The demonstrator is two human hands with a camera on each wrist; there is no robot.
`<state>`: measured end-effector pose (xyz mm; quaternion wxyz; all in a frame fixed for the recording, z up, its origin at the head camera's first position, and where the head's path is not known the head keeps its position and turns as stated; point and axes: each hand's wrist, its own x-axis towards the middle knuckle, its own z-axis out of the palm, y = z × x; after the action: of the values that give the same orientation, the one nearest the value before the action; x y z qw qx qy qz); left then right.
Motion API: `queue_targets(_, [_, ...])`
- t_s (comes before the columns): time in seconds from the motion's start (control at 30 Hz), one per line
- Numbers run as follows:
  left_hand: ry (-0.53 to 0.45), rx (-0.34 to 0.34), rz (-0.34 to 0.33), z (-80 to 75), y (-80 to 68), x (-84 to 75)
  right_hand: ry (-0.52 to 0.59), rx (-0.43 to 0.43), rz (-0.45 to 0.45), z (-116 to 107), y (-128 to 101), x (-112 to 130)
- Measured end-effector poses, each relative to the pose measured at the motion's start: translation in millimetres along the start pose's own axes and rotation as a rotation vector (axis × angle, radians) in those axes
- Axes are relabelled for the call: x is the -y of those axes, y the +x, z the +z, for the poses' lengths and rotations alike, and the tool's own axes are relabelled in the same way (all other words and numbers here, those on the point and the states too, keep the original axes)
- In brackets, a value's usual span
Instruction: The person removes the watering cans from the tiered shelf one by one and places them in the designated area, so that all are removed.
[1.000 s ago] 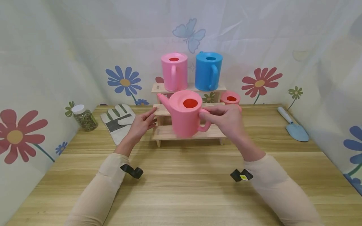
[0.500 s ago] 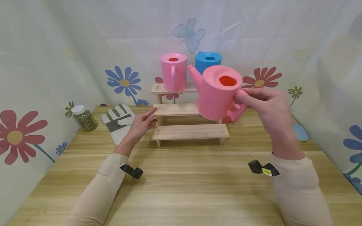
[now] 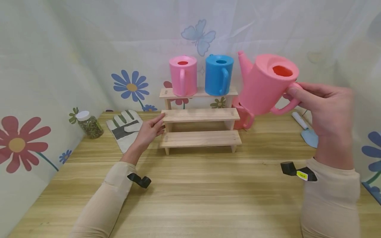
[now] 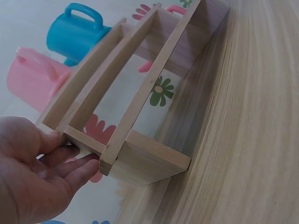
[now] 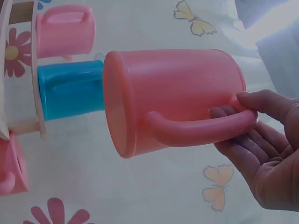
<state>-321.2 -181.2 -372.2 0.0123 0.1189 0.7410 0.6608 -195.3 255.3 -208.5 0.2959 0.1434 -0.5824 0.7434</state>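
Note:
My right hand (image 3: 298,96) grips the handle of a pink watering can (image 3: 266,86) and holds it in the air, tilted, to the right of a wooden three-step shelf (image 3: 200,115). In the right wrist view the fingers of that hand (image 5: 243,126) curl under the handle of the can (image 5: 173,100). My left hand (image 3: 156,124) rests with straight fingers against the shelf's left end, which also shows in the left wrist view, hand (image 4: 60,156) and shelf (image 4: 140,130). The shelf's two lower steps are bare.
A pink watering can (image 3: 183,75) and a blue one (image 3: 219,74) stand on the top step. Another pink can (image 3: 243,116) stands on the table behind the shelf's right end. A work glove (image 3: 125,127) and a jar (image 3: 89,124) lie left, a blue trowel (image 3: 308,132) right.
My right hand has lifted the pink watering can off the lower shelf step and carried it up and to the right. The left hand has stayed at the shelf's end.

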Motion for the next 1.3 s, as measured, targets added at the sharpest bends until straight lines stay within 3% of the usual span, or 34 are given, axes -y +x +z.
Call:
queue_targets(0.27, [-0.002,0.003,0.001,0.0,-1.1,-0.6,-0.127,-0.086,0.054,-18.3,5.4,1.7])
queue_targets(0.47, [-0.010,-0.008,-0.005,0.3,-1.0,-0.8,-0.648,-0.180,0.179,-25.8,8.3,-0.7])
queue_targets(0.53, [-0.006,-0.006,-0.006,0.4,-0.9,-0.5,-0.764,-0.198,0.215,-27.3,9.9,-3.4])
queue_targets(0.7, [0.000,-0.002,-0.008,0.5,-0.7,-0.2,-0.869,-0.200,0.288,-33.6,14.2,-8.9])
queue_targets(0.93, [0.003,-0.018,-0.009,-0.3,0.1,-0.1,-1.025,-0.102,0.342,-43.4,20.8,-20.9])
queue_targets(1.1, [0.002,-0.009,-0.010,-0.5,-0.8,-0.5,-1.100,-0.019,0.354,-49.2,28.4,-42.1])
queue_targets(1.3, [0.003,0.002,-0.007,0.0,-1.0,-0.6,-1.114,0.024,0.394,-54.8,37.9,-74.1])
